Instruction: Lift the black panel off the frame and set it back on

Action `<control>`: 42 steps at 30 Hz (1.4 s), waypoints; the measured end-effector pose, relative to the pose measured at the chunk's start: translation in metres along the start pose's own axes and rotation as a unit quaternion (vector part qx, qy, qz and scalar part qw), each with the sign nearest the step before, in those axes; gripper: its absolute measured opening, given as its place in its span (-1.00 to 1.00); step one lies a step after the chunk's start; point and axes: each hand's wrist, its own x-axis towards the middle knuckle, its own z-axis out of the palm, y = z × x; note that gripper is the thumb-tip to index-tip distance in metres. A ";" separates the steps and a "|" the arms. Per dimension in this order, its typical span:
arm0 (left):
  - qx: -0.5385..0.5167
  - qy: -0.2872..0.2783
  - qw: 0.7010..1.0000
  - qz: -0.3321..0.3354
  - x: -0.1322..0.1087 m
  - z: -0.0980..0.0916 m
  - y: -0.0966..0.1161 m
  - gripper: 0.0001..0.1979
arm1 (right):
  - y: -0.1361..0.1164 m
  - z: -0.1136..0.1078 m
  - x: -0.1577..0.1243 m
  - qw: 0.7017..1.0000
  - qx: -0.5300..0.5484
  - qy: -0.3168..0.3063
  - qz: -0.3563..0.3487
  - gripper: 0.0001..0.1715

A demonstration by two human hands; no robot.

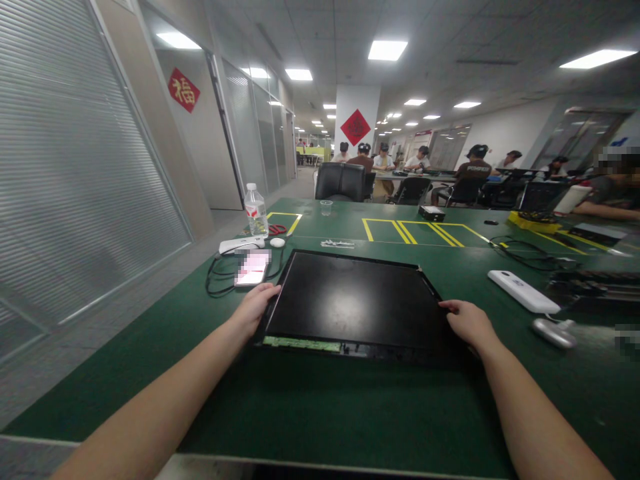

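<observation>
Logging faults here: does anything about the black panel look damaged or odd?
Yes. The black display panel lies flat on the green table with a green circuit strip uncovered along its near edge, left of centre. The left hand and right hand rest at its sides.

Table (350, 413), contents:
- Panel (350, 303): flat, centre near.
- Left hand (255, 308): touching panel's left edge.
- Right hand (467, 323): touching panel's right edge.
- Phone (253, 268): just left of panel, cable (215, 280) to its left.
- Handset (240, 245): behind phone.
- Bottle (256, 212): farther behind, scissors (277, 230) to its right.
- Cup (326, 207): far centre.
- Box (431, 213): far, right of cup.
- Remote (523, 291): right of panel, mouse (553, 331) nearer.

Chair (340, 181): behind table's far edge.
</observation>
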 end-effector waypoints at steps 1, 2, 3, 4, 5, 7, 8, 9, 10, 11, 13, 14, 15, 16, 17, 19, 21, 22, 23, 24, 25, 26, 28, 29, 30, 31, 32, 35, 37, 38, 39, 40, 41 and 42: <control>-0.003 0.001 1.000 -0.002 0.000 0.000 0.000 -0.74 | 0.000 0.000 0.000 1.000 -0.001 0.002 -0.002 -0.50; -0.006 0.002 1.000 -0.003 0.001 0.001 0.000 -0.74 | 0.000 0.000 0.000 1.000 -0.001 0.002 -0.003 -0.51; -0.008 0.002 1.000 -0.004 0.001 0.001 -0.001 -0.74 | 0.000 0.001 0.000 1.000 -0.001 0.002 -0.004 -0.51; -0.010 0.002 1.000 -0.005 0.002 0.001 -0.001 -0.75 | 0.000 0.001 0.000 1.000 -0.001 0.002 -0.004 -0.51; -0.012 0.003 1.000 -0.006 0.002 0.001 -0.001 -0.75 | 0.001 0.001 0.001 1.000 0.000 0.003 -0.005 -0.50; -0.015 0.002 1.000 -0.008 0.003 0.001 -0.002 -0.77 | 0.002 0.002 0.001 1.000 0.002 0.007 -0.008 -0.50; -0.017 0.000 1.000 -0.009 0.003 0.001 -0.002 -0.78 | 0.002 0.002 0.001 1.000 0.003 0.007 -0.008 -0.50; -0.019 -0.001 1.000 -0.009 0.004 0.001 -0.002 -0.79 | 0.002 0.002 0.001 1.000 0.004 0.007 -0.008 -0.50; -0.021 -0.003 1.000 -0.010 0.004 0.001 -0.002 -0.80 | 0.002 0.002 0.001 1.000 0.006 0.006 -0.008 -0.50; -0.024 -0.006 1.000 -0.010 0.004 0.001 -0.002 -0.81 | 0.002 0.002 0.001 1.000 0.007 0.005 -0.007 -0.50; -0.028 -0.011 1.000 -0.010 0.005 0.001 -0.003 -0.81 | 0.001 0.001 0.001 1.000 0.008 0.001 -0.003 -0.49; -0.030 -0.014 0.999 -0.011 0.005 0.001 -0.003 -0.80 | 0.001 0.001 0.000 1.000 0.007 -0.003 0.000 -0.48; -0.032 -0.018 0.999 -0.011 0.006 0.001 -0.003 -0.80 | 0.001 0.000 0.000 1.000 0.006 -0.007 0.002 -0.48; -0.034 -0.022 0.999 -0.012 0.006 0.001 -0.002 -0.78 | 0.000 0.000 0.000 1.000 0.004 -0.011 0.003 -0.47; -0.037 -0.026 0.999 -0.011 0.007 0.001 -0.002 -0.77 | 0.000 0.000 -0.001 1.000 0.003 -0.015 0.003 -0.47; -0.043 -0.031 0.999 -0.009 0.007 0.001 -0.002 -0.74 | -0.001 -0.001 -0.001 1.000 0.003 -0.016 0.003 -0.47; -0.047 -0.033 0.998 -0.006 0.008 0.001 -0.002 -0.71 | -0.001 -0.001 -0.001 1.000 0.008 -0.013 0.006 -0.48; -0.046 -0.033 0.998 -0.006 0.008 0.001 -0.002 -0.69 | -0.001 -0.001 -0.001 1.000 0.010 -0.010 0.007 -0.48; -0.045 -0.033 0.998 -0.005 0.008 0.001 -0.002 -0.66 | -0.001 -0.001 -0.001 1.000 0.011 -0.009 0.006 -0.49; -0.044 -0.033 0.998 -0.006 0.007 0.001 -0.002 -0.62 | -0.001 -0.001 -0.001 1.000 0.010 -0.008 0.005 -0.49; -0.042 -0.034 0.999 -0.007 0.006 0.001 -0.002 -0.57 | 0.000 0.000 0.000 1.000 0.008 -0.010 0.002 -0.49; -0.039 -0.036 0.999 -0.007 0.005 0.001 -0.002 -0.52 | 0.000 0.000 0.000 1.000 0.005 -0.011 0.001 -0.49; -0.032 -0.042 0.999 -0.003 0.002 0.001 -0.001 -0.47 | 0.001 0.001 0.001 1.000 0.001 -0.013 -0.001 -0.47; -0.029 -0.046 0.999 0.000 0.001 0.001 0.000 -0.47 | 0.001 0.001 0.001 1.000 0.001 -0.013 -0.001 -0.47; -0.028 -0.051 0.998 0.005 0.000 0.001 0.001 -0.50 | 0.001 0.001 0.001 1.000 0.001 -0.013 -0.001 -0.46; -0.028 -0.058 0.998 0.009 -0.002 0.001 0.001 -0.54 | 0.002 0.001 0.001 1.000 0.001 -0.013 -0.003 -0.46; -0.029 -0.065 0.997 0.012 -0.003 0.000 0.002 -0.58 | 0.002 0.002 0.001 1.000 0.001 -0.013 -0.006 -0.46; -0.024 -0.079 0.996 0.017 -0.004 -0.001 0.004 -0.68 | 0.001 0.002 0.001 1.000 0.005 -0.011 -0.015 -0.47; -0.009 -0.076 0.997 0.021 -0.005 -0.002 0.005 -0.71 | 0.001 0.003 0.000 1.000 0.009 -0.005 -0.016 -0.48; -0.001 -0.073 0.997 0.022 -0.005 -0.002 0.006 -0.71 | 0.001 0.003 0.000 1.000 0.011 -0.001 -0.016 -0.49; 0.006 -0.070 0.997 0.022 -0.006 -0.002 0.007 -0.72 | 0.001 0.003 0.000 1.000 0.014 0.004 -0.016 -0.50; 0.010 -0.067 0.997 0.021 -0.007 -0.001 0.008 -0.72 | 0.001 0.004 0.000 1.000 0.017 0.007 -0.018 -0.51; 0.011 -0.065 0.998 0.020 -0.009 -0.001 0.009 -0.72 | 0.002 0.004 0.000 1.000 0.019 0.010 -0.021 -0.51; 0.010 -0.065 0.998 0.020 -0.011 0.000 0.010 -0.72 | 0.002 0.004 0.000 0.999 0.020 0.011 -0.023 -0.51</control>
